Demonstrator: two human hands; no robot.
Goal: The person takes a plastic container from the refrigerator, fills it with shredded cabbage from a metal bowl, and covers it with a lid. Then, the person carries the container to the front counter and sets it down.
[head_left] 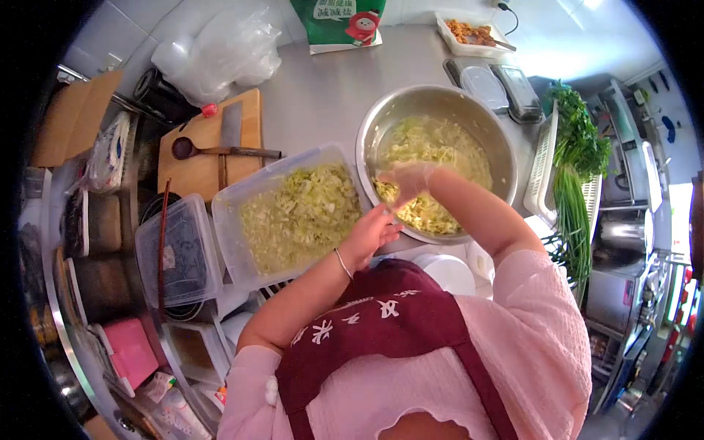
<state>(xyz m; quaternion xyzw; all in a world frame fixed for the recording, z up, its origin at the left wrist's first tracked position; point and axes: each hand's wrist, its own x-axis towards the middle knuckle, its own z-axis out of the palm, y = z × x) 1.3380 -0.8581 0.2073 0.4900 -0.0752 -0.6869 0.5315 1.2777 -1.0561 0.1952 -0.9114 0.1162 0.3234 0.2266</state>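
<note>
I see right hand (409,180) over cabbage (425,215) in bowl (497,143); left hand (369,236) by bowl's edge. Can't tell either grip. Cabbage looks wet, soft, light, maybe slippery; best scooped from under.

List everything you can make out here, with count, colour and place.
Mixing bowl: one, silver, right of centre
Shredded vegetable: uncountable, yellow-green, in the bowl
Plastic tub: one, clear, left of the bowl
Chopped vegetable: uncountable, pale green, in the tub
Cutting board: one, tan, back left
Cleaver: one, grey, on the board
Ladle: one, dark brown, on the board
Green bag: one, printed, at the back
Food tray: one, white, back right
Basket: one, white, right
Leafy greens: uncountable, green, over the basket
Smaller items: too cluttered to count
Apron: one, maroon, on the person
Left hand: one, near the bowl's rim
Right hand: one, in the bowl
</note>
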